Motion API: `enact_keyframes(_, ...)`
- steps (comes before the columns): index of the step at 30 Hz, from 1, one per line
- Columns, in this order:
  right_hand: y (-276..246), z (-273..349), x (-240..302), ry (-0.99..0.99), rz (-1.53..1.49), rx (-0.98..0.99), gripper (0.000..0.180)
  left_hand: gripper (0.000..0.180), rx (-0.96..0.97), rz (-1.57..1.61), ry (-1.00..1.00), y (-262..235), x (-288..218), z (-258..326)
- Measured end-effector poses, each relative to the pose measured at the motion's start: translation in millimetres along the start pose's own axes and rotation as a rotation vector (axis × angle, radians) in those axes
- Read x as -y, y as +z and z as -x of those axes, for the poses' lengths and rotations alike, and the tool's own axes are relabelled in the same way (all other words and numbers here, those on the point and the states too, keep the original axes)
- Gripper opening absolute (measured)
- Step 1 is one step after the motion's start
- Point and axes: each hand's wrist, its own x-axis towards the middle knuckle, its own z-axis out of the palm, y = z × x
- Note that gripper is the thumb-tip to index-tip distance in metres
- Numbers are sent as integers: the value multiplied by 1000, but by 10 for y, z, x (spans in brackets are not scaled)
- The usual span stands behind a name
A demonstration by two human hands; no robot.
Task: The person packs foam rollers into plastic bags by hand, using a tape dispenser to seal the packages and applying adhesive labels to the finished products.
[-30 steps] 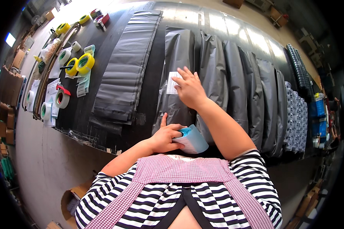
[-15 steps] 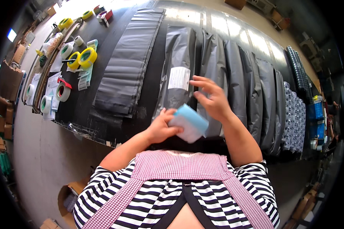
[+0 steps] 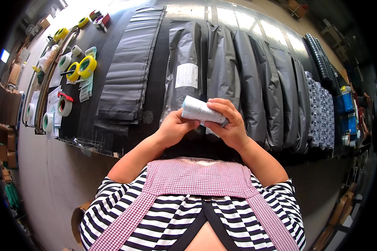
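Observation:
My left hand [image 3: 173, 129] and my right hand [image 3: 230, 124] meet in front of my apron, both closed on a curved stack of printed labels [image 3: 195, 109], white with a pale blue side. The left fingers grip its left end, while my right thumb and fingers pinch the right end. Just beyond the hands lies a filled grey plastic mailing bag [image 3: 183, 44] with a white label [image 3: 187, 75] stuck on it. Beside it, to the right, lies another grey mailing bag [image 3: 223, 62] with no label showing. The fingers partly cover the stack.
Several more filled grey bags [image 3: 276, 92] lie in a row to the right, then clear bubble-like packaging [image 3: 320, 111]. Flat grey bags [image 3: 127, 67] are stacked at left on the black table [image 3: 81, 119]. Yellow tape rolls [image 3: 87, 67] and a red-handled tape dispenser [image 3: 65, 103] sit farther left.
My right hand was open and apart from the label stack; it has come down and closed on its right end. The stack has been turned and raised slightly, showing its printed side.

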Motion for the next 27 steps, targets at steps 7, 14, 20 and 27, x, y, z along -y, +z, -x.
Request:
enact_keyframes(7,-103,-41,120,-247,502,-34,40,24,-152,76,13,226,-155,67)
enact_keyframes(14,-242,-50,70,-254,611,55,29,25,-207,-117,31,303,-120,-16)
enact_keyframes(20,-912,-533,-172,746,-113,471,19,26,-137,-565,53,307,-105,-80)
enact_keyframes(27,-1959,-1219,-439,462,-374,-416,29,26,239,-548,203,537,-13,-291)
